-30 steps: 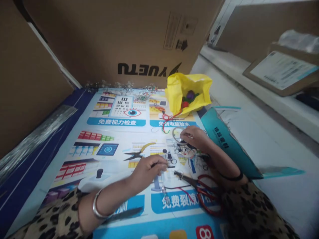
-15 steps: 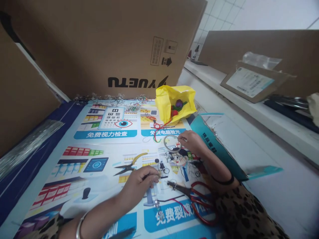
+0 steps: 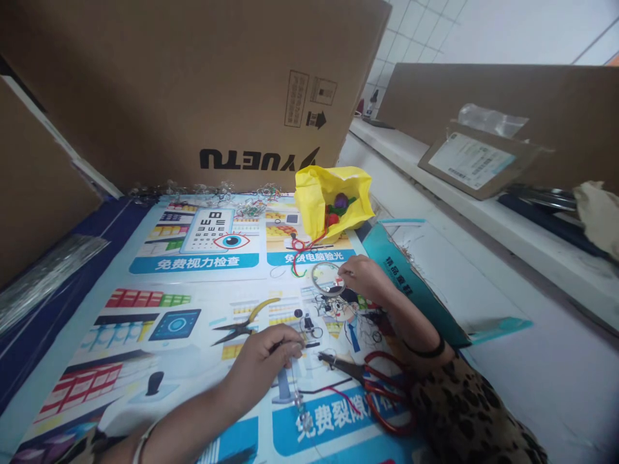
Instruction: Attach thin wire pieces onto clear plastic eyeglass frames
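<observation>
My left hand (image 3: 278,351) is closed in a pinch on a thin strand, from which small clear beads (image 3: 304,412) hang over the printed sheet. Farther forward, the fingers of my right hand (image 3: 360,274) pinch the right side of a coil of thin wire (image 3: 329,279). Pliers with yellow handles (image 3: 246,324) lie just beyond my left hand. Red-handled scissors (image 3: 370,383) rest below my right forearm, their blades pointing left. Red and green cord (image 3: 302,248) trails from a yellow bag (image 3: 312,200) that stands open with purple and red balls inside.
A large cardboard box (image 3: 169,84) stands behind the sheet, with clear and coloured wire pieces (image 3: 254,203) along its base. Clear plastic strips (image 3: 53,274) lie at the left. A teal box piece (image 3: 411,283) is at the right, and a labelled packet (image 3: 474,161) sits on a ledge.
The whole view has shifted slightly, so things appear a little farther left. Both hands keep their holds and have hardly moved against the sheet.
</observation>
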Available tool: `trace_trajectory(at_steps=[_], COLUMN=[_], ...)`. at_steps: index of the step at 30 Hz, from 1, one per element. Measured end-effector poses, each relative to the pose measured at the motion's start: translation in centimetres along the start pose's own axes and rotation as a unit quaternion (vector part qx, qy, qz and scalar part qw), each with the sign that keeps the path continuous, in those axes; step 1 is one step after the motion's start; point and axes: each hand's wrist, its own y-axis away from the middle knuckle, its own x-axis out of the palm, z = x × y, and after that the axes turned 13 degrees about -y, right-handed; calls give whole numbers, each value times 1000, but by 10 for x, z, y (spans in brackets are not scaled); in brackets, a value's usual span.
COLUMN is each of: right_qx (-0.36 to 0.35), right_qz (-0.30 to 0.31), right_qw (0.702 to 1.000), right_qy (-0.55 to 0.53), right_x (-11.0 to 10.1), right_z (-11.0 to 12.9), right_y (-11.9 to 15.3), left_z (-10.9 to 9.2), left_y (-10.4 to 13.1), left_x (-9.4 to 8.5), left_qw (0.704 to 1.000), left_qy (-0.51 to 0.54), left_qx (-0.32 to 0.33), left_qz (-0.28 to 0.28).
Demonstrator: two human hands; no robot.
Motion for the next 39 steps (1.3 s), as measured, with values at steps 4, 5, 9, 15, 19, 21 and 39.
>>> trace_trajectory(at_steps=[4,5,9,15,19,21,39], right_qx=[4,8,18,8,8,11,-10], right_qz=[7,6,7,20,21,19,28], right_qw=[1000,1000,999,1000,1000,999,999], right_qy=[9,14,28,18,21,27,33], right_x=[-1,-2,-2,-1,0,0,6], right_z=[0,0,1,2,2,3,8], right_y=[0,0,0,-1,-1,0,-1], left_z=[-1,0,0,0,0,0,1], left_y=[0,0,0,0,0,0,-1], left_x=[0,0,1,1,1,1,1], left_qw=[1000,1000,1000,1000,1000,1000,1000], left_qy=[1,0,1,1,3,5,7], left_qx=[-4,-4,-1,-2,1,1,5], left_qz=[0,-1,1,0,1,2,-5])
